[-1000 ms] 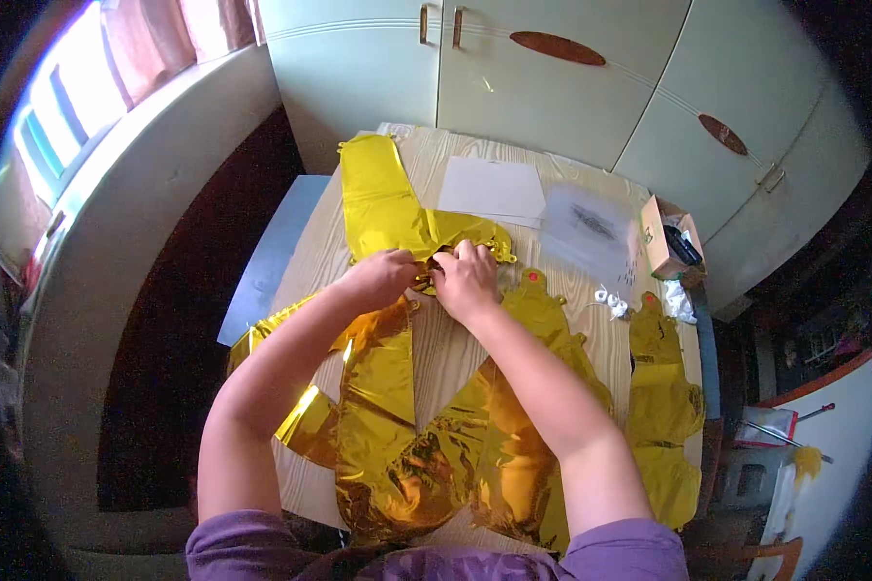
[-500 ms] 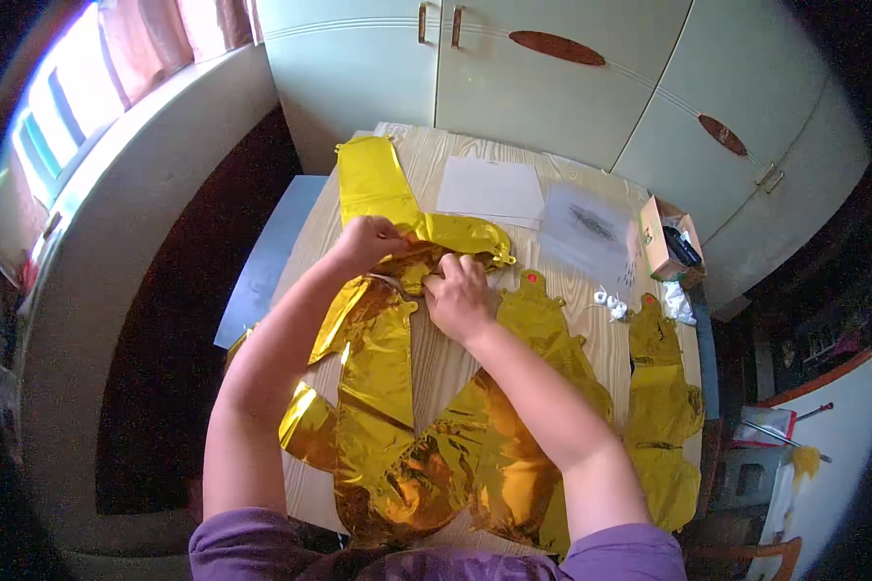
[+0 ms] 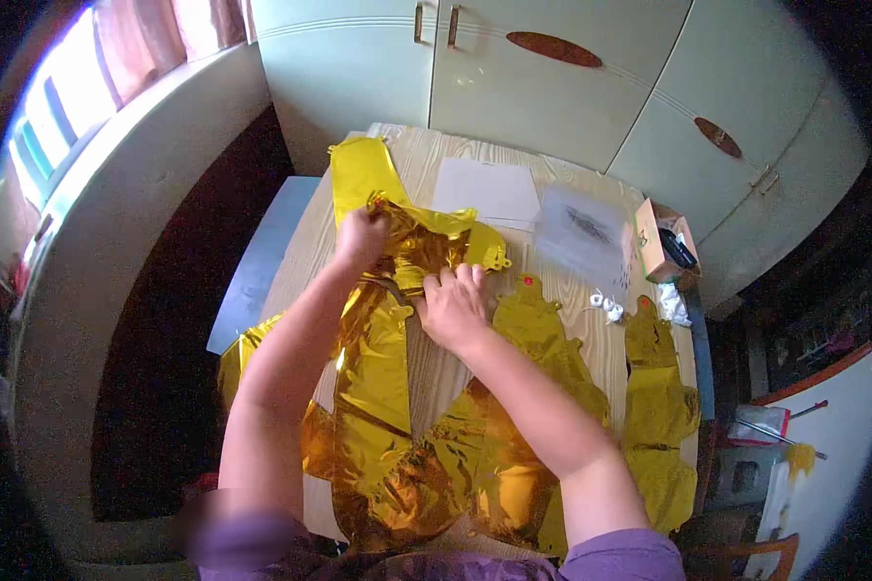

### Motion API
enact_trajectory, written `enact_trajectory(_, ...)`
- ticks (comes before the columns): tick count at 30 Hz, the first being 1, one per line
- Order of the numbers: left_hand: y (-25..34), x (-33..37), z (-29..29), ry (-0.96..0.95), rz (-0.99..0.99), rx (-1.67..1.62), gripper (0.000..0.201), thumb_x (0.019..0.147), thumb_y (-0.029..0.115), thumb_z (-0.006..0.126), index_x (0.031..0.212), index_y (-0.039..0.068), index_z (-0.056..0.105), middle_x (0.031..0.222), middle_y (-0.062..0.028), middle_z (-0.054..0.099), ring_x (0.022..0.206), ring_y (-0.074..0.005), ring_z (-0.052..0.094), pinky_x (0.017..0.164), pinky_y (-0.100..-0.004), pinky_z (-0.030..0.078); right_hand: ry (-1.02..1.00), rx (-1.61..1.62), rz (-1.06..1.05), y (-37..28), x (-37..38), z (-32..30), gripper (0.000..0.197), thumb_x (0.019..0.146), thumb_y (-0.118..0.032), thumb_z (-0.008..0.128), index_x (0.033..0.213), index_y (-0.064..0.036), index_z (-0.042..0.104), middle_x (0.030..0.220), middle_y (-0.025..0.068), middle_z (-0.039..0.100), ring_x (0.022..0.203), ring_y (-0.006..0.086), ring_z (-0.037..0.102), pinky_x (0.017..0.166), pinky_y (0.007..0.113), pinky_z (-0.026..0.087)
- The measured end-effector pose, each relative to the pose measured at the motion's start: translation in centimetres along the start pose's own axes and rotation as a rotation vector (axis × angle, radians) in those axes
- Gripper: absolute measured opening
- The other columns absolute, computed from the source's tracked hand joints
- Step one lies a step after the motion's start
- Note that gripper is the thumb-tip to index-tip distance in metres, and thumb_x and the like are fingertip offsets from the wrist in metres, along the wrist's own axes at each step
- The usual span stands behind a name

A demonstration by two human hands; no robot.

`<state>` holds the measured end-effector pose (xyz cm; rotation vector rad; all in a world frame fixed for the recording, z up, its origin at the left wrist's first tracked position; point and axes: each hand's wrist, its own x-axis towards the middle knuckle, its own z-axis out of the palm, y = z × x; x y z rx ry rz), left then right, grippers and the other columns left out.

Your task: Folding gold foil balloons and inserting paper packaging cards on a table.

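Note:
A flat, uninflated gold foil balloon (image 3: pixel 421 244) lies creased at the far middle of the table. My left hand (image 3: pixel 363 237) is closed around its left edge and lifts it, with a crumpled tip showing above the fist. At its near edge, my right hand (image 3: pixel 455 305) rests with bent fingers pinching the foil. Beneath and behind it a yellow, smoother foil piece (image 3: pixel 366 179) reaches toward the far left corner. A large gold foil balloon (image 3: pixel 373 373) spreads under my forearms, and another (image 3: pixel 543 334) with a red dot lies right of my right hand.
Another gold foil balloon (image 3: pixel 661 416) lies along the right edge of the wooden table (image 3: pixel 446 373). White paper sheets (image 3: pixel 487 189), a clear plastic bag (image 3: pixel 581 228), white string (image 3: pixel 606 307) and a cardboard box (image 3: pixel 661 247) sit farther back. Cabinets (image 3: pixel 533 87) stand beyond.
My left hand has raised and pulled the foil's left edge up and away, opening out the crumpled part. My right hand has barely moved. The foil at the table's left side shifted.

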<state>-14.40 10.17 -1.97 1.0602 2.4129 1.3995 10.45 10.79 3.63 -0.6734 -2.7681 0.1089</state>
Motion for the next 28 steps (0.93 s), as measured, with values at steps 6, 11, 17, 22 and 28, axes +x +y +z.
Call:
enact_trajectory(6, 0.8, 0.0, -0.4, -0.017, -0.094, -0.063, 0.04, 0.086, 0.034, 0.067, 0.095, -0.005, 0.07, 0.083, -0.0255, 0.07, 0.081, -0.0369, 0.071, 0.07, -0.0448, 0.053, -0.068, 0.167, 0.421, 0.3, 1.7, -2.6, 0.049, 0.097, -0.041, 0.053, 0.119, 0.0034, 0.059, 0.108, 0.0258, 0.067, 0.111, 0.0447, 0.056, 0.104, 0.065, 0.029)
enact_trajectory(11, 2.2, 0.0, -0.2, -0.059, -0.088, -0.033, 0.04, 0.086, 0.033, 0.068, 0.099, -0.005, 0.07, 0.085, -0.0224, 0.072, 0.079, -0.034, 0.071, 0.071, -0.0433, 0.053, 0.099, 0.251, 0.57, 4.8, 3.0, -1.7, 0.04, 0.093, -0.034, 0.06, 0.113, 0.0008, 0.058, 0.106, 0.0229, 0.068, 0.099, 0.0355, 0.066, 0.095, 0.051, 0.045)
enact_trajectory(17, 0.3, 0.2, -0.7, -0.184, -0.128, -0.356, 0.025, 0.088, 0.019, 0.071, 0.102, -0.001, 0.071, 0.086, -0.0055, 0.072, 0.075, -0.0166, 0.064, 0.069, -0.0342, 0.053, 0.118, 0.136, -0.062, 1.2, 5.0, -1.5, 0.032, 0.084, -0.025, 0.069, 0.106, -0.0027, 0.066, 0.123, 0.0182, 0.06, 0.118, 0.0388, 0.051, 0.1, 0.055, 0.042)
enact_trajectory(22, 1.8, -0.2, -2.0, -0.138, 0.256, -0.088, 0.029, 0.085, 0.024, 0.071, 0.1, -0.001, 0.071, 0.085, -0.0127, 0.072, 0.079, -0.0247, 0.068, 0.073, -0.0394, 0.053, -0.397, 0.115, 0.121, 0.1, 6.6, -1.6, 0.06, 0.079, -0.04, 0.074, 0.131, -0.0132, 0.059, 0.136, 0.0156, 0.054, 0.122, 0.041, 0.051, 0.103, 0.052, 0.043)
enact_trajectory(28, 0.6, 10.3, -11.3, 0.206, 0.002, -0.199, 0.015, 0.087, 0.012, 0.07, 0.101, 0.009, 0.074, 0.095, -0.0015, 0.072, 0.083, -0.0158, 0.063, 0.079, -0.0305, 0.053, -0.459, 0.076, 0.142, -0.3, 7.2, -1.1, 0.062, 0.082, -0.041, 0.072, 0.137, -0.0175, 0.054, 0.139, 0.0145, 0.052, 0.125, 0.0423, 0.049, 0.107, 0.051, 0.041)
